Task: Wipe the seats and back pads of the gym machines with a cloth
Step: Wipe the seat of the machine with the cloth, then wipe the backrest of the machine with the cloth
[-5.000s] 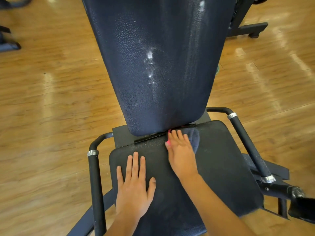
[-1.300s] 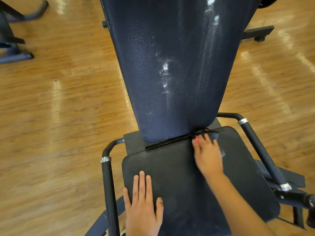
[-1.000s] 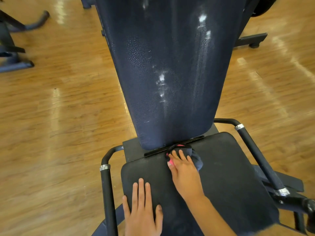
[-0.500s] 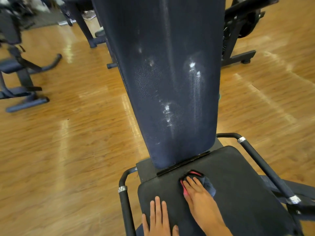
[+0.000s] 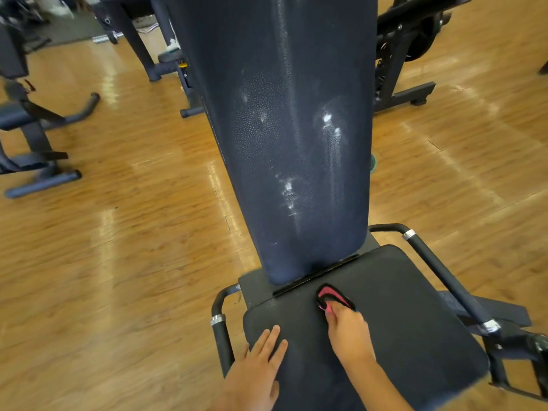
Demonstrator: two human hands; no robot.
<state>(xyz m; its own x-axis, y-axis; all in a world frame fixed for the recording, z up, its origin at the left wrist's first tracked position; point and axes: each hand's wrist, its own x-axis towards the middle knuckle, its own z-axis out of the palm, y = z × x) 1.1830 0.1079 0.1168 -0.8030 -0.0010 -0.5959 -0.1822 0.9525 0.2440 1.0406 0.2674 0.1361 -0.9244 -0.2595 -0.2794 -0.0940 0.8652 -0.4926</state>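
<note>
A dark cloth with a pink edge (image 5: 329, 293) lies at the rear of the black seat pad (image 5: 415, 315), just in front of the hinge below the back pad. My right hand (image 5: 348, 330) holds it down with fingers bunched over it. Flat on the seat's front left corner rests my left hand (image 5: 258, 363), fingers straight. The tall navy back pad (image 5: 290, 129) rises behind the seat and carries white streaks and spots down its middle and right side.
Black handle bars with silver rings flank the seat, one on the left (image 5: 221, 330) and one on the right (image 5: 439, 268). Other gym machines stand on the wooden floor at far left (image 5: 32, 137), behind (image 5: 142, 40) and at back right (image 5: 403, 54).
My right hand slid the cloth along the seat's rear edge, from right back toward the middle. The view lifted, showing more of the back pad. My left hand stayed flat on the seat.
</note>
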